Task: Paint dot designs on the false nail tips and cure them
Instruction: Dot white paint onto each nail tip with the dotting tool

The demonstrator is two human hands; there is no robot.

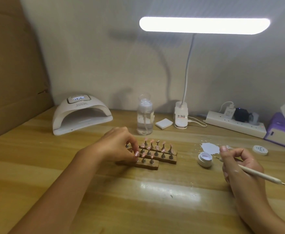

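At frame centre the left hand (118, 146) pinches a nail tip (137, 153) on the wooden stands (155, 157), the right hand (239, 164) grips the dotting tool (256, 173); best steady the stand, load little gel.

At the back of the pale wooden table (138, 191), left to right, stand a clear plastic pump bottle (144, 119), a small white square pad (163, 123), a lit white clip-on desk lamp (181, 115), a white power strip (234, 126) and a purple tissue box (280, 130).
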